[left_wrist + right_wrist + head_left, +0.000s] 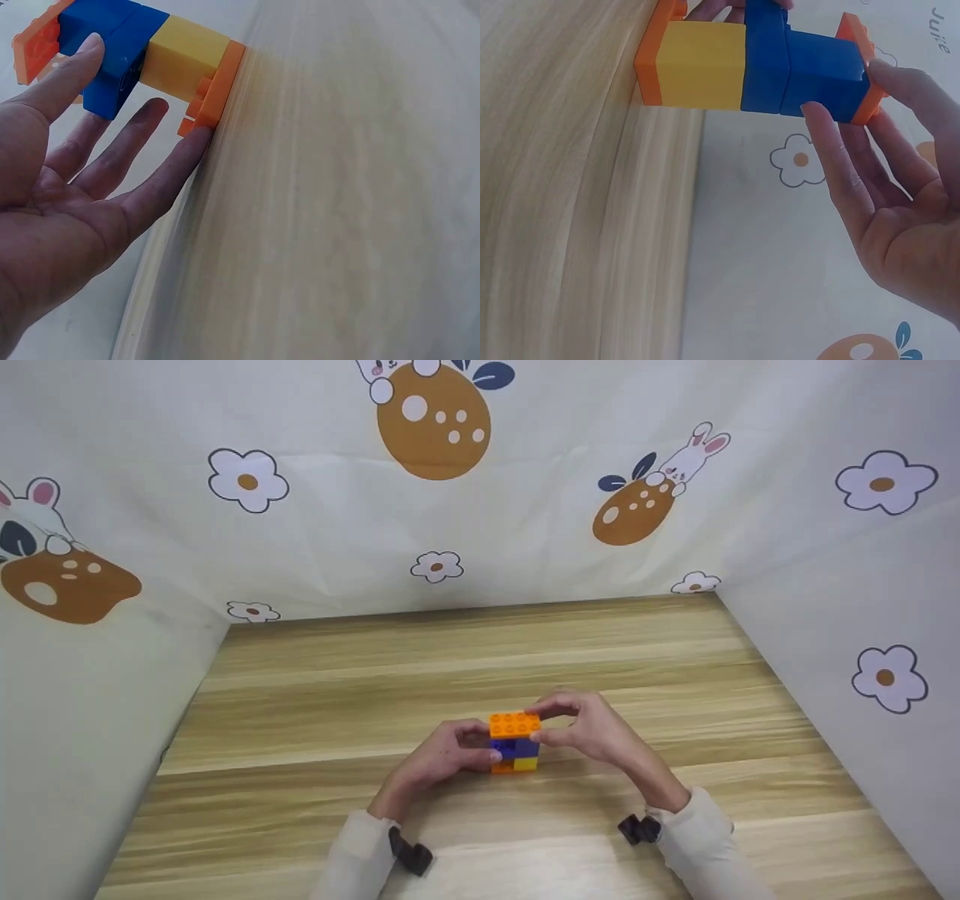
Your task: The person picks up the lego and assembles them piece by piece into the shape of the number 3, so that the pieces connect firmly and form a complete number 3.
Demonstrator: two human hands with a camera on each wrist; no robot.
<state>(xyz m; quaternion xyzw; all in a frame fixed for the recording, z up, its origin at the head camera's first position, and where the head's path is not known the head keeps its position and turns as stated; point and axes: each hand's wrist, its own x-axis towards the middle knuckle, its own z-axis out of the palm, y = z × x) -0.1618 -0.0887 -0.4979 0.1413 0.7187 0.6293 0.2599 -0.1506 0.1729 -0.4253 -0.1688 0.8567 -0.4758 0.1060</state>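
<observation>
A stack of toy building bricks stands upright on the wooden table. Its base is an orange plate [225,86], with a yellow brick [701,66] above it. Two blue bricks [821,67] sit higher, the lower one jutting to the left. A studded orange plate [514,724] tops the stack. My left hand [442,756] holds the stack from the left, thumb on the blue part, a fingertip at the base plate. From the right, my right hand [592,727] grips the top orange plate, with one fingertip by the upper blue brick.
The wooden table [337,682] carries the stack near its middle. Pale cloth walls [330,532] with rabbit and flower prints enclose its back and both sides. Black wrist devices [411,852] sit at both cuffs.
</observation>
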